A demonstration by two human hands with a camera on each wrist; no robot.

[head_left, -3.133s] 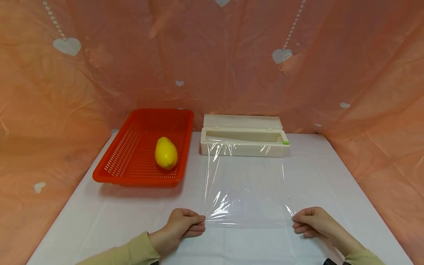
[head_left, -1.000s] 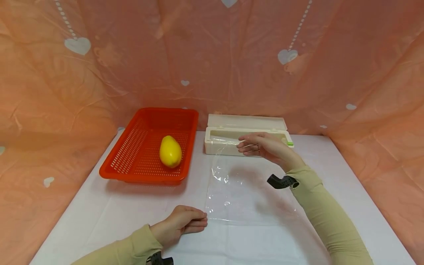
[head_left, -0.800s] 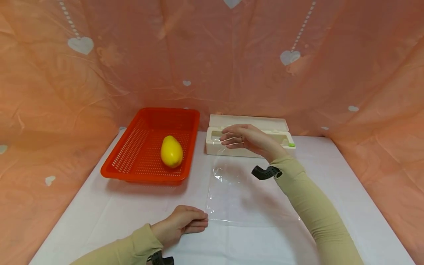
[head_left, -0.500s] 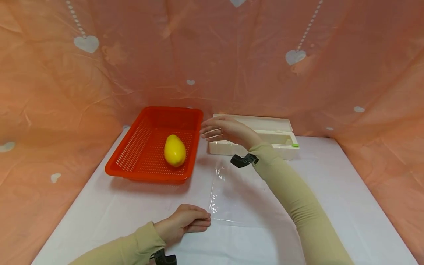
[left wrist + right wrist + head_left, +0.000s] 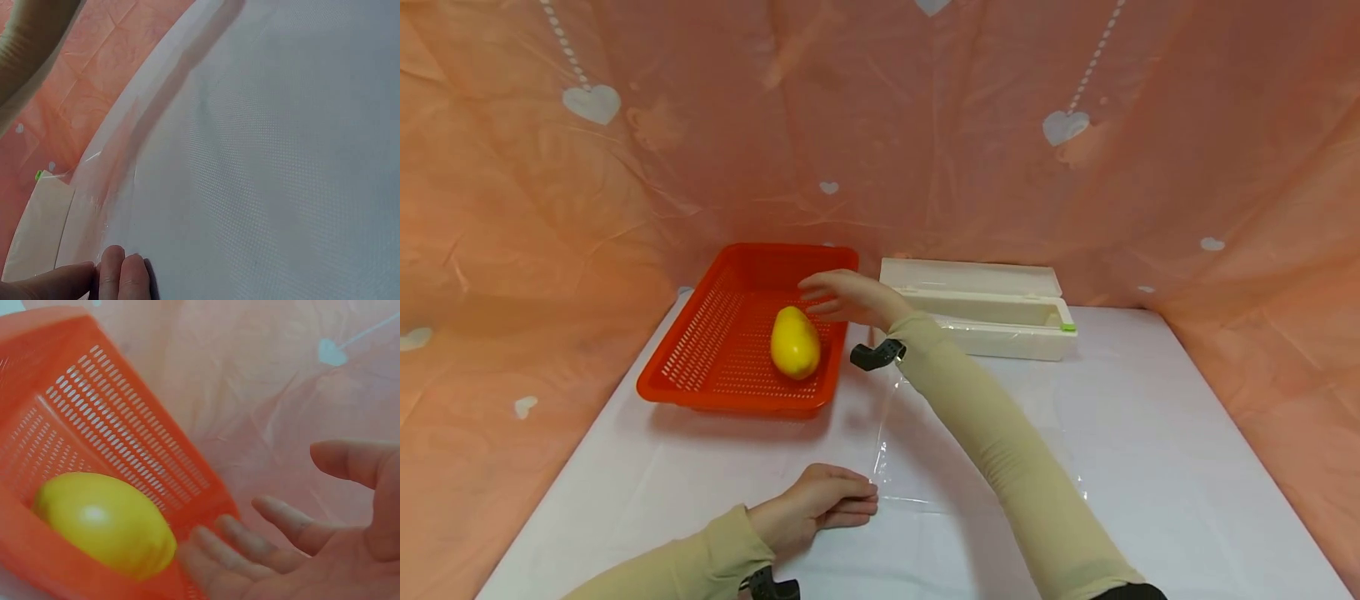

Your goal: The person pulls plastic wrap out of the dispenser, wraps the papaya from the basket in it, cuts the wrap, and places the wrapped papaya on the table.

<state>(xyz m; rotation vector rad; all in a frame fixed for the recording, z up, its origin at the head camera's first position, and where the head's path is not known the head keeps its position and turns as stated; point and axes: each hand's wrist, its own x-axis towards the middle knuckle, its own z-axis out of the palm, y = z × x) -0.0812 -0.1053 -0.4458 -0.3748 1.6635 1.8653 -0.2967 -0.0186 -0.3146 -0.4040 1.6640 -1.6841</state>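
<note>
My left hand [image 5: 820, 504] pinches the near left corner of a sheet of clear cling film [image 5: 917, 467] low over the table. The film runs back to a long white dispenser box [image 5: 1007, 340] with its lid raised. My right hand [image 5: 850, 296] reaches across the film to the red basket [image 5: 658, 387]. Its fingers are spread and hold nothing, above the basket's right rim. Inside the basket lies a smooth yellow oval fruit [image 5: 795, 343]. In the right wrist view the fingertips come close to the end of the fruit [image 5: 106, 525].
A green slider [image 5: 1067, 328] sits at the right end of the box. The white-covered table [image 5: 1165, 433] is bounded at the back and sides by orange sheeting [image 5: 925, 167] with heart prints. My right forearm [image 5: 1000, 442] passes over the film.
My right hand let go of the film's near right corner and has swung left past the white box to the basket. My left hand stays at its corner, and the film has slackened.
</note>
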